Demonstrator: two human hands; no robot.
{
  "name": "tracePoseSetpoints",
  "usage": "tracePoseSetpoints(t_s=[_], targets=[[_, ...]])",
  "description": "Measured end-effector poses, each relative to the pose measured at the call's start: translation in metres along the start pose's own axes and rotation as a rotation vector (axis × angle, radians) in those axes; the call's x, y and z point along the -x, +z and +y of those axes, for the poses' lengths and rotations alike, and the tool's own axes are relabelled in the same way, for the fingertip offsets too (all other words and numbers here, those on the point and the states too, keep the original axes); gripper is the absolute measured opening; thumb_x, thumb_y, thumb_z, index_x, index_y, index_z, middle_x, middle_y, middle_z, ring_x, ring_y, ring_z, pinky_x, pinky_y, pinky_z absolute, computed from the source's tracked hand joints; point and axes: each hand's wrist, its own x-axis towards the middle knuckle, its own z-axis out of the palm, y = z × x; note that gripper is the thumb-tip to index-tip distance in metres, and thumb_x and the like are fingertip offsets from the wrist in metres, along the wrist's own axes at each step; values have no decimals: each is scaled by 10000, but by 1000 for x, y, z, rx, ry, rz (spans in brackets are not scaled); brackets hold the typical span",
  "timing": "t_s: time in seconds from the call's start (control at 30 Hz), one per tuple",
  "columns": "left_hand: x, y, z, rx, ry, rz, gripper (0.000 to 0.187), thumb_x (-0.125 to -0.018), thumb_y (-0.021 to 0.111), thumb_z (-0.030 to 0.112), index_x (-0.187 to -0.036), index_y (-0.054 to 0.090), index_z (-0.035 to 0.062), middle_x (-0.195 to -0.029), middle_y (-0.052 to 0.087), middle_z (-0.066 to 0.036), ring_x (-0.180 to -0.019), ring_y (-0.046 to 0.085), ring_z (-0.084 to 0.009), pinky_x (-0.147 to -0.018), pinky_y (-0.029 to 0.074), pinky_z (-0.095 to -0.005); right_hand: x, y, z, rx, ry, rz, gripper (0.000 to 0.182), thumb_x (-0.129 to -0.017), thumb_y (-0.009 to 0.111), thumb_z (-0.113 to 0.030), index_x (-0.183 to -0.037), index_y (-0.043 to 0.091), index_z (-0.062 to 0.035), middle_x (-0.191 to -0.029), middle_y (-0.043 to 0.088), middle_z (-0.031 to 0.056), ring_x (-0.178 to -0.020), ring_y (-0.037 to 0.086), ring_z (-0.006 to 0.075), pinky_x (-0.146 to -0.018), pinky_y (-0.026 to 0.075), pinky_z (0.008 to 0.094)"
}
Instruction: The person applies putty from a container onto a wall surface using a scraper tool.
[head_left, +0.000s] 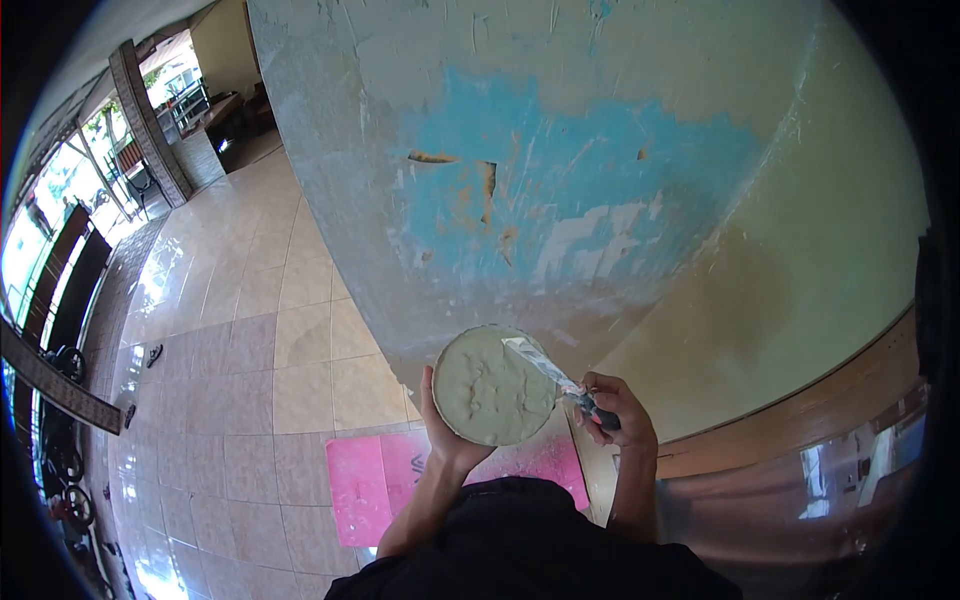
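Note:
My left hand grips a round tub from its left and underside, fingers wrapped around it. Pale grey-green putty fills the tub, its surface lumpy and uneven. In my right hand is a putty knife, held by its dark handle with red parts. The knife's blade is smeared with pale putty and overlaps the tub's upper right edge in this view. Ahead stands a wall with a scraped blue patch, where cracks, small holes and whitish smears show.
A pink sheet lies on the tiled floor below me. Brown glossy panelling curves along the lower right. At the far left are a post, a dark bench-like barrier and parked motorbikes. Sandals lie on the floor.

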Motion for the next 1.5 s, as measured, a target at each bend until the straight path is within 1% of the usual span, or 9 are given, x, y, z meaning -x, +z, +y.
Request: tracePoseSetpoints(t_s=[0.37,0.43,0.53,0.67,0.83,1.0,1.1,1.23,1.5], targets=[[3,-12,13,-36,85,-16,767,-874,425,682,-1437,410,161,-1457,412,-112,-1332,385,-344,-1084,294,-598,-27,22,-18,-362,-137,-139,340,-934,562,-333,-1128,518,-57,-761,554,117,-347,333,81,-330,322,196],[7,-11,16,-56,98,-6,772,-872,425,688,-1439,408,163,-1461,406,-112,-1331,384,-350,-1083,288,-608,-38,29,-28,-337,-271,-136,273,-938,584,-369,-1092,507,-157,-864,536,85,-431,379,65,-340,270,164],[9,-12,19,-10,98,-8,770,-874,423,687,-1433,414,158,-1457,410,-112,-1324,390,-351,-1083,289,-606,-47,54,-49,-362,-464,35,297,-939,591,-341,-1149,483,-160,-929,499,53,-493,415,66,-354,267,158],[13,-12,19,-27,121,10,768,-873,424,687,-1425,423,153,-1448,421,-113,-1315,400,-348,-1081,295,-601,-69,65,-59,-292,-619,109,332,-945,598,-297,-1212,459,-157,-999,457,26,-504,410,57,-362,241,150],[21,-19,23,-18,128,30,772,-870,428,686,-1426,421,151,-1453,415,-113,-1321,393,-348,-1086,286,-604,-105,75,-54,-67,-774,220,345,-1004,408,-365,-1198,452,-83,-976,602,96,-574,465,75,-417,318,211],[35,-22,29,-20,156,37,784,-865,431,688,-1435,406,151,-1467,395,-113,-1330,378,-360,-1087,275,-616,-149,97,-43,89,-897,280,332,-1012,410,-303,-1238,403,-60,-994,582,80,-680,476,81,-545,384,216],[48,-22,38,-35,184,13,804,-858,432,694,-1452,379,154,-1486,366,-120,-1345,355,-369,-1092,265,-623,-184,92,-29,383,-1234,366,341,-1007,498,-226,-1280,373,-64,-1113,516,76,-751,445,86,-628,404,231],[60,-26,48,2,184,-1,831,-849,425,704,-1471,343,159,-1510,322,-130,-1370,314,-380,-1092,246,-643,-204,101,-14,314,-1208,368,412,-947,596,-81,-1287,366,-37,-1071,507,55,-872,454,79,-761,407,221],[82,-29,66,-145,221,52,826,-842,413,728,-1442,391,162,-1467,394,-89,-1333,372,-322,-1096,289,-557,-231,109,7,593,-1151,526,423,-954,562,-48,-1319,349,-28,-1156,488,81,-945,482,111,-810,412,220]])
